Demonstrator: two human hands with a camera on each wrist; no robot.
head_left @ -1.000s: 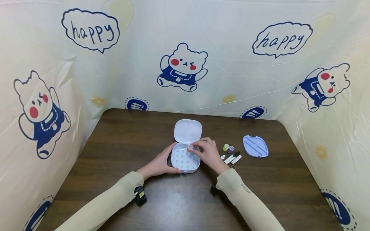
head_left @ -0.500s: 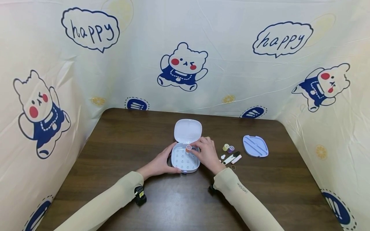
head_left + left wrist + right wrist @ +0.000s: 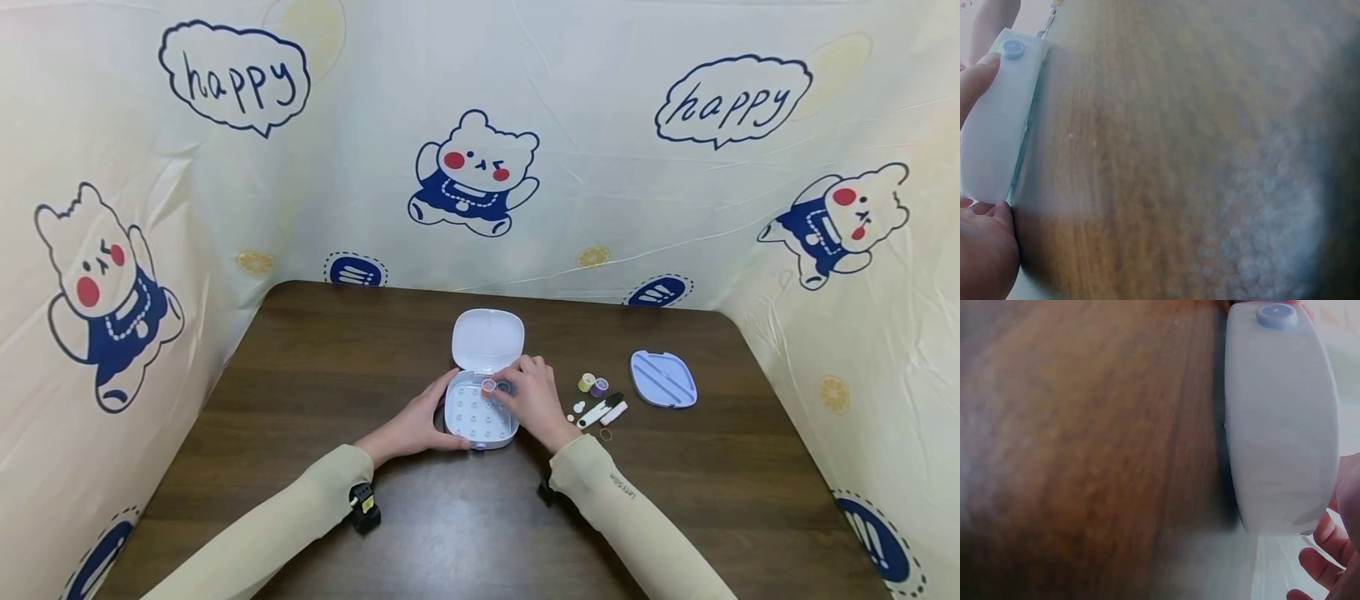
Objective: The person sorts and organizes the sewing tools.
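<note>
A white sewing box (image 3: 460, 440) stands with its lid (image 3: 487, 340) raised, and rows of small pegs cover its floor. My left hand (image 3: 412, 427) holds the box at its left side, thumb along the front near the blue button (image 3: 1014, 49). Between thumb and fingers, my right hand (image 3: 534, 398) pinches an orange thread spool (image 3: 488, 387) over the back pegs. A dark spool (image 3: 504, 387) sits just right of it, partly hidden by the fingers. In the right wrist view, the box wall (image 3: 1282, 425) hides the spool and fingertips.
Right of the box lie a yellow spool (image 3: 587, 383), a purple spool (image 3: 599, 387), white thread snips (image 3: 597, 412), a small white block (image 3: 613, 414) and a ring (image 3: 606, 434). A lilac tray (image 3: 663, 380) lies farther right. A printed curtain (image 3: 570, 183) borders the brown table (image 3: 337, 350).
My right hand has moved slightly left with the orange spool, over the back row of pegs. The left hand and the box have stayed put.
</note>
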